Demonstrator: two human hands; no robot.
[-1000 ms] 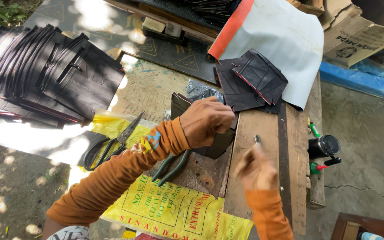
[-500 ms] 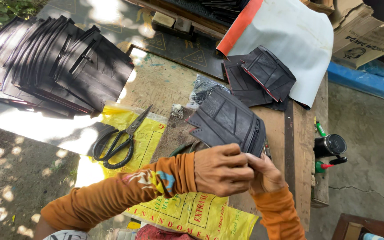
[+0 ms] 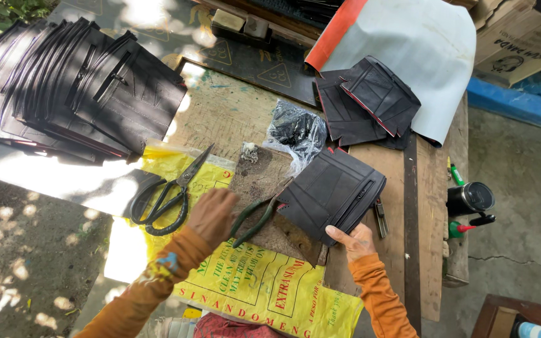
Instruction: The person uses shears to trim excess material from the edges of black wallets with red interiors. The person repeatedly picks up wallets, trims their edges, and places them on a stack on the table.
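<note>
Workbench (image 3: 430, 206) of worn wood carries everything; a fanned stack of black pouches (image 3: 76, 87) fills its far left corner; a white sheet (image 3: 421, 56) with two more black pieces (image 3: 370, 103) lies at the far right; a single black zipped pouch (image 3: 333, 191) sits near the middle, the right hand (image 3: 353, 241) touching its near edge, fingers together and flat; the left hand (image 3: 211, 216), fingers curled, rests at the green-handled pliers (image 3: 255, 219); black scissors (image 3: 167, 197) lie just left on a yellow sack (image 3: 264, 288).

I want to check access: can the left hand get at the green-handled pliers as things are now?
Probably yes. The left hand is right beside the pliers, and nothing lies over their handles.
</note>
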